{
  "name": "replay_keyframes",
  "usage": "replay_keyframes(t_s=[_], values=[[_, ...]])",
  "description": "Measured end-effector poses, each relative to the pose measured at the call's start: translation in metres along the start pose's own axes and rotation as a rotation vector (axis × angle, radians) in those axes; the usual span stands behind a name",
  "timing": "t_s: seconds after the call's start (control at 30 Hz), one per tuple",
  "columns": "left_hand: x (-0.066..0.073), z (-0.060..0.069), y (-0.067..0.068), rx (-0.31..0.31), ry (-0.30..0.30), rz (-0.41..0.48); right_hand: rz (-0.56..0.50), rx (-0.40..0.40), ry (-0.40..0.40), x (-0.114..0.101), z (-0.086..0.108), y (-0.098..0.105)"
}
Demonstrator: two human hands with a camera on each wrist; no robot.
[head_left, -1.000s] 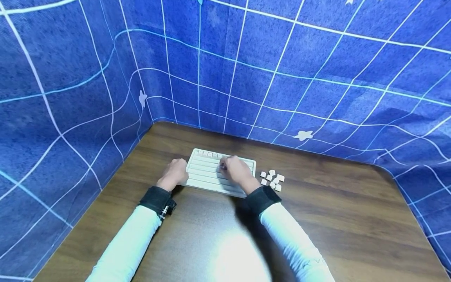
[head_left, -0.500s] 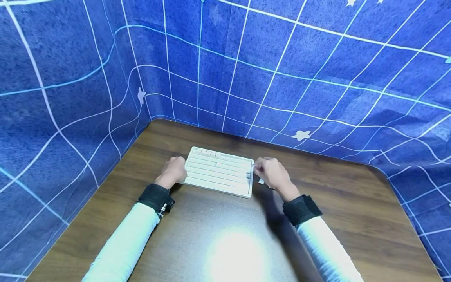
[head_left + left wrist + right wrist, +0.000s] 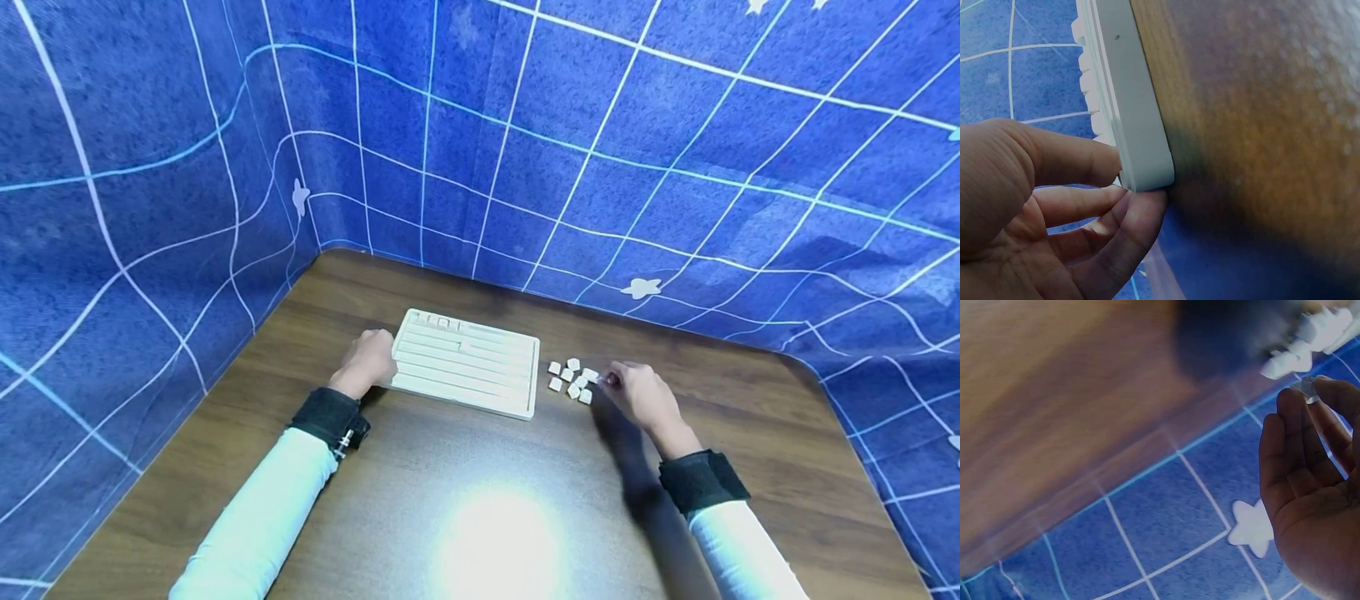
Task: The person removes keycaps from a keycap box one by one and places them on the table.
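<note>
A pale rectangular board (image 3: 465,375) with lengthwise ridges lies on the table, holding several small white keycap-like pieces (image 3: 442,322) along its far left row. My left hand (image 3: 366,364) grips the board's left end; in the left wrist view its thumb and fingers (image 3: 1144,215) pinch a corner. Right of the board lies a loose group of white keycap-like pieces (image 3: 567,375). My right hand (image 3: 645,402) is just right of that group. In the right wrist view, its thumb and fingertips pinch one small pale piece (image 3: 1309,389), whose markings cannot be made out.
The brown wooden table (image 3: 750,450) has rounded far corners. A blue cloth (image 3: 585,150) with pale grid lines and stars hangs behind it and along the left side. A bright glare spot lies on the near part of the table.
My right hand has moved from over the board to the right, past the loose pieces, uncovering the board's right half. My left hand keeps its grip on the board's left end.
</note>
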State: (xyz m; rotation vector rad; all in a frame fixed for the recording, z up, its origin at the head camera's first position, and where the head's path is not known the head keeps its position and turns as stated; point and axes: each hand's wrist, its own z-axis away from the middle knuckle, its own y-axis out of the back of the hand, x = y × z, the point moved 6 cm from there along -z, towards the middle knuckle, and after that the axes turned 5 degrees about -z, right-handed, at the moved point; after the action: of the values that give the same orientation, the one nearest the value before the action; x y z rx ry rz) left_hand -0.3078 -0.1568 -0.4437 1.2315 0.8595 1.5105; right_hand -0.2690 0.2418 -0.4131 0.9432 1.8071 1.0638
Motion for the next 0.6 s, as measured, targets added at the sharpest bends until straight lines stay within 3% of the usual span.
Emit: replay_keyframes(t_s=[0.27,0.6], values=[[0.0,0.0,0.001,-0.008,-0.001,-0.008,0.09,-0.124,-0.067,0.01,0.008,-0.016],[0.0,-0.001,0.001,0.006,-0.014,-0.004,0.094,-0.167,-0.07,0.008,0.009,-0.021]])
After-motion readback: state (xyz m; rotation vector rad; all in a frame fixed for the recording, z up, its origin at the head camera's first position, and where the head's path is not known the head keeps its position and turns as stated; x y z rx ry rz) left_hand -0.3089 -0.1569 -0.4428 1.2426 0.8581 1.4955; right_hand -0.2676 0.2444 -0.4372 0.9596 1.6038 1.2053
